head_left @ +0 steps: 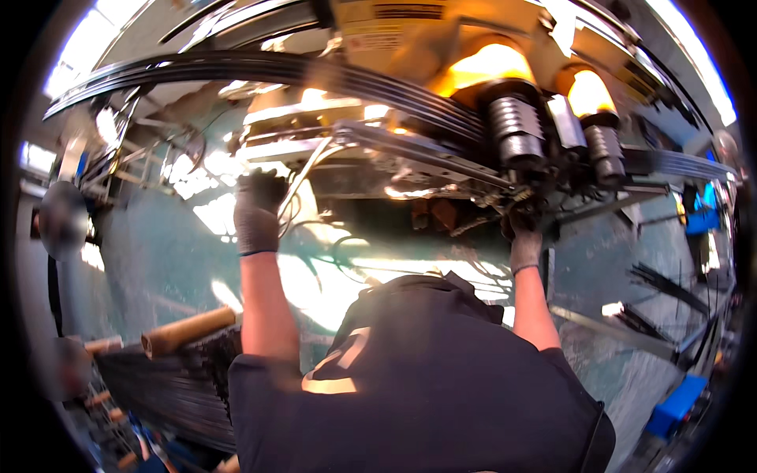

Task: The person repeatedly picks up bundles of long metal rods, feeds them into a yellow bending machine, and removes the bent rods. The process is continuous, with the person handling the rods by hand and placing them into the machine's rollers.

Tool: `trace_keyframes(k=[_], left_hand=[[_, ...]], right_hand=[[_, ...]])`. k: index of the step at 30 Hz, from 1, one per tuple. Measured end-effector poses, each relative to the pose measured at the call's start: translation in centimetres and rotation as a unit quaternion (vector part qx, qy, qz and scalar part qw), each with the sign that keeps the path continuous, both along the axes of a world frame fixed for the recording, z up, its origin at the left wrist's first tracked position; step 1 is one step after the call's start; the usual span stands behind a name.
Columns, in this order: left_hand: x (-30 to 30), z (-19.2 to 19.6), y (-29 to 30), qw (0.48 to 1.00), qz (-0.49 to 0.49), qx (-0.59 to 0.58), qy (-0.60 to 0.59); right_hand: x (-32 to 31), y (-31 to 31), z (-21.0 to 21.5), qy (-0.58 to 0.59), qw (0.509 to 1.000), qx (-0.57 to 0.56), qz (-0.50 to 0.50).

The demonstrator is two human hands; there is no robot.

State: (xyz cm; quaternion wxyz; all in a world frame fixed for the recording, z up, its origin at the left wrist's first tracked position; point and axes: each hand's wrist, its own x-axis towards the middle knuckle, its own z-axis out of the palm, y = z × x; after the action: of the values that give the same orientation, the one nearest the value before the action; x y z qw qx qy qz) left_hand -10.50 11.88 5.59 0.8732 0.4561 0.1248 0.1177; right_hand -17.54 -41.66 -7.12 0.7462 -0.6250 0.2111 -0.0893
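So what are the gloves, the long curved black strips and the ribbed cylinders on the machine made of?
Dark grey gloves on the left hand and right hand: knit fabric by the ribbed cuffs and matte look; any coating cannot be told. Long curved black strips: probably metal banding, thin, stacked, with a dull sheen. Dark ribbed cylinders: likely metal, glossy highlights on the ridges. Brown tube at lower left: looks like cardboard, matte.

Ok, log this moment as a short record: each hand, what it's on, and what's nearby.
left hand: grey knit glove, raised against white cables on the yellow machine; grip unclear
right hand: grey glove, reaching under the black ribbed rollers; fingers hidden
across the machine: bundle of long dark metal strips
lower left: brown cardboard tube
floor: green
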Motion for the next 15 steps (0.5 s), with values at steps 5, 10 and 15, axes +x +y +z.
trace_keyframes(k=[5, 10, 15], left_hand=[[6.2, 13.1, -4.3, 0.962, -0.159, 0.041, -0.216], [9.6, 24.5, -13.2, 0.918, -0.181, 0.153, -0.317], [11.3, 29.3, -20.6, 0.867, -0.206, 0.259, -0.374]], right_hand=[[3.0, -0.4, 9.3, -0.085, 0.979, 0.117, -0.141], [5.0, -1.6, 12.5, -0.084, 0.951, 0.203, -0.217], [6.3, -2.7, 11.6, -0.096, 0.967, -0.084, -0.222]])
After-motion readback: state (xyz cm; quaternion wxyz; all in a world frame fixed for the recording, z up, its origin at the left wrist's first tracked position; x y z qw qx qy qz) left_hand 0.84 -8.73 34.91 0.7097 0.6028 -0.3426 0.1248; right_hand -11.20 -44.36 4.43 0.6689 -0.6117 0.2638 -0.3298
